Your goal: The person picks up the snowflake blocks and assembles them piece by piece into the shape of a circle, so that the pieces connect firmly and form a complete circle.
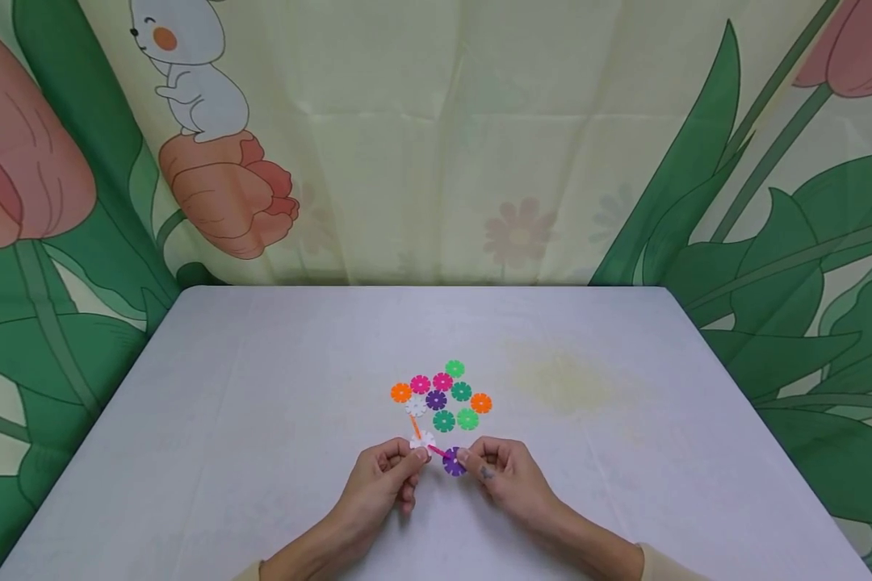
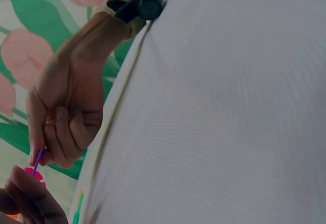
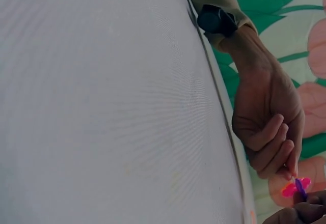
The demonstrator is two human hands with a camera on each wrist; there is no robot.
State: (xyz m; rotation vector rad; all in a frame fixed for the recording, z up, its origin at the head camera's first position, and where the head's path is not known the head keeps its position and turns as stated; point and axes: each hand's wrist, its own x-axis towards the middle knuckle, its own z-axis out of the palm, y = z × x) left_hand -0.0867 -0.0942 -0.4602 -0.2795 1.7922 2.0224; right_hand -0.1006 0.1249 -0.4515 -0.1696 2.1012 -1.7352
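**A pinch at either side**

The left hand [image 1: 387, 478] pinches a white disc [image 1: 425, 440], the right hand [image 1: 507, 474] a purple disc [image 1: 452, 464], apparently steadying the edge-on pink disc [image 1: 437, 450] between. An edge-on orange disc [image 1: 415, 427] leads toward flat-lying discs [image 1: 444, 421] on the bench [image 1: 262, 387]; whether it joins one is unclear. Fingers partly cover both pinched discs.

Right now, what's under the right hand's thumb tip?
A purple notched disc, pinched by the right hand. Its left side shows; the part that the hand covers can't be seen.
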